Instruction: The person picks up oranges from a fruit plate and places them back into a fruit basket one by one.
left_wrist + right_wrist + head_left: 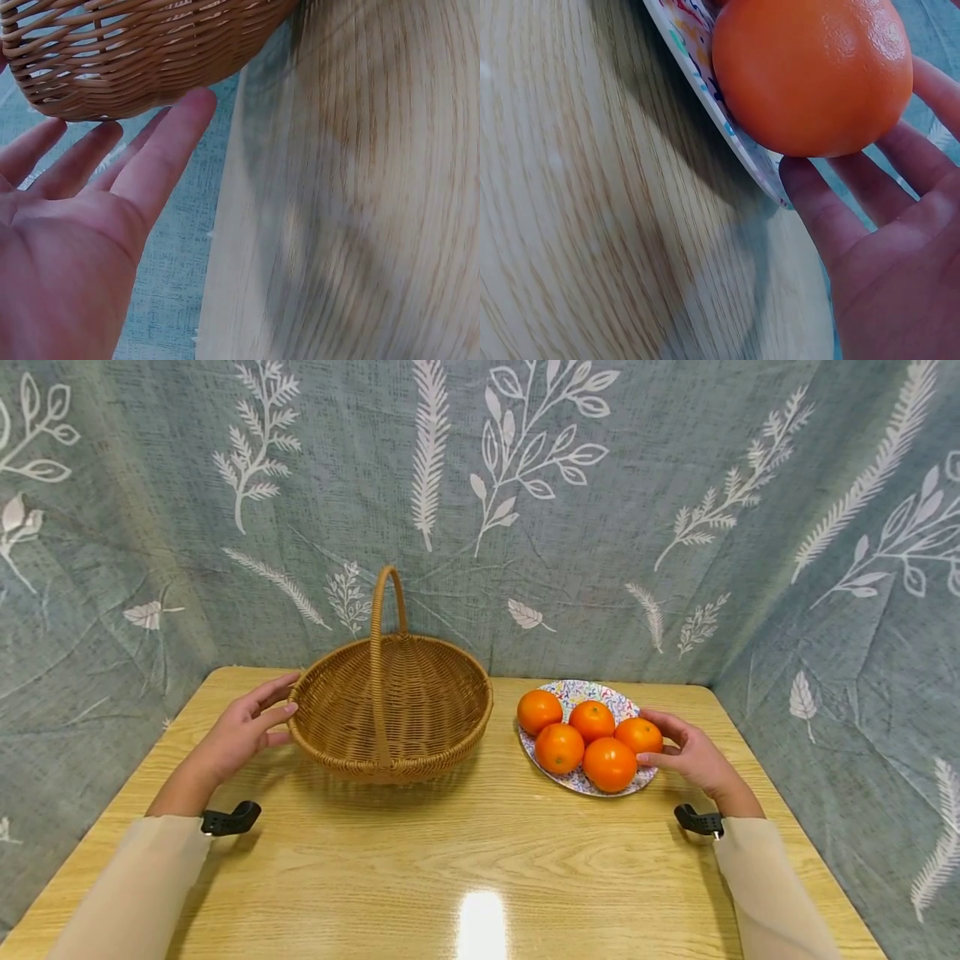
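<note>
A brown wicker basket [442, 710] with a tall arched handle stands on the left of the table. My left hand [246, 720] is at its left rim, thumb and fingertips against the weave. In the left wrist view, the fingers of the left hand [82, 225] reach out fairly straight to the basket [150, 60]. On the right, a patterned plate [573, 693] bears several oranges. My right hand [692, 752] has its thumb and fingers around the rightmost orange [639, 735]. In the right wrist view this orange [814, 75] sits at the plate's edge, partly hiding the fingers.
Other oranges [559, 748] lie close together on the plate. The wooden table [420, 852] runs back to a grey-green curtain [330, 510] with white leaf prints, which also hangs along both sides. Table surface lies between basket and plate.
</note>
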Available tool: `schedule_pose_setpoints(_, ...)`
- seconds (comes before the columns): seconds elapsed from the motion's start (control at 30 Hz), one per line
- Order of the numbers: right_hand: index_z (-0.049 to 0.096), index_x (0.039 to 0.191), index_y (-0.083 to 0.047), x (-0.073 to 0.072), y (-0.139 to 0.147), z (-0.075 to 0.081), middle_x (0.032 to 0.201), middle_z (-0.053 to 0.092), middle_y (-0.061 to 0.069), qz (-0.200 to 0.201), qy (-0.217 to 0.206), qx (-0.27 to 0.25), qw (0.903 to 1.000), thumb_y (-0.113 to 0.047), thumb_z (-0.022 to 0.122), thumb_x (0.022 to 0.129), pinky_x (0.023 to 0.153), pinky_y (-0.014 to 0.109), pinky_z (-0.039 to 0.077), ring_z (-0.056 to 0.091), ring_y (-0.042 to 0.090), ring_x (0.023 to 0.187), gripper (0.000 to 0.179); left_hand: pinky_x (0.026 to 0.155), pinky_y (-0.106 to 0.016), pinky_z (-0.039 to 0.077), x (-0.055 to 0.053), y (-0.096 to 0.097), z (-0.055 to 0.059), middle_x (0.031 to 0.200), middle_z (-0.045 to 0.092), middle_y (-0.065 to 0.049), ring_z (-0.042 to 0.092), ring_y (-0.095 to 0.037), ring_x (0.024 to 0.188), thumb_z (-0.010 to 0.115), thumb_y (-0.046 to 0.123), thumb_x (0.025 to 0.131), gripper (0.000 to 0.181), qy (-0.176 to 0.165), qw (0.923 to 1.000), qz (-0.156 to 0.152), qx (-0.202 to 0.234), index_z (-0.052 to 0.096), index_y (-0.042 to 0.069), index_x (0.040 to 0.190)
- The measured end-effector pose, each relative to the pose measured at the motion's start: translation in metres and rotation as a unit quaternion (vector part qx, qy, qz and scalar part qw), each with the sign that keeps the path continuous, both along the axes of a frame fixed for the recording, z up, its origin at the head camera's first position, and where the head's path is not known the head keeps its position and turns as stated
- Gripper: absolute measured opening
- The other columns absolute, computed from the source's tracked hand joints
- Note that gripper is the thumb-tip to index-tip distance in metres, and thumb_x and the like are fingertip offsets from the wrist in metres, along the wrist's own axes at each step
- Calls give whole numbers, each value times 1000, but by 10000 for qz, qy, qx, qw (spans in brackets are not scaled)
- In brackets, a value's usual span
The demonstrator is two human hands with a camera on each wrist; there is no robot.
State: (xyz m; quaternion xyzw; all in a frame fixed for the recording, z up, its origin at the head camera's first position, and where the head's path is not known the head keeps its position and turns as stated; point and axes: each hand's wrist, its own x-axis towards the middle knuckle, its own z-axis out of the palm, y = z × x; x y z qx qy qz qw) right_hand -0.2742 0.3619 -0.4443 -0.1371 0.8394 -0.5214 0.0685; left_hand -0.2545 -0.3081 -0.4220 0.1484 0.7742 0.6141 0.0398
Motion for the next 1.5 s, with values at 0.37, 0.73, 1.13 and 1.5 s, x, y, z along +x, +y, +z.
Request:
schedule_pose_setpoints(0.37, 37, 156, 2, -1, 2, -1, 156, 41, 24, 121, 3, 53, 9999, -9, 80, 89, 98, 11, 48, 52, -4, 121, 80, 84, -24, 61, 1, -1, -1, 146, 41, 4, 63, 3, 116, 48, 16, 110, 63, -164, 9966, -272, 765, 19, 6, 165)
schedule_pose_setpoints(0.73, 40, 154, 4, -6, 3, -4, 151, 48, 21, 16, 199, 282, 9994, -12, 83, 87, 96, 9, 47, 51, -5, 119, 80, 88, -27, 61, -1, -3, -4, 147, 44, 10, 62, 1, 121, 46, 12, 110, 65, -247, 9911, -555, 1181, 11, 3, 165)
schedule_pose_setpoints(1.13, 42, 154, -1, -4, 8, 0, 149, 49, 15, -250, 164, 148, 9994, -13, 81, 90, 92, 14, 53, 58, -6, 113, 77, 87, -28, 62, 1, -3, -4, 142, 49, 14, 65, -2, 119, 45, 10, 110, 66, -207, 9897, -634, 1265, 9, 1, 164)
schedule_pose_setpoints(1.5, 41, 153, 4, -5, 5, 19, 128, 57, -23, -177, 393, -159, 9989, -5, 77, 91, 88, 15, 56, 63, -5, 109, 72, 86, -28, 62, 0, -4, -2, 140, 54, 14, 70, -9, 112, 45, 8, 110, 65, -230, 9880, -709, 1353, 9, -2, 163)
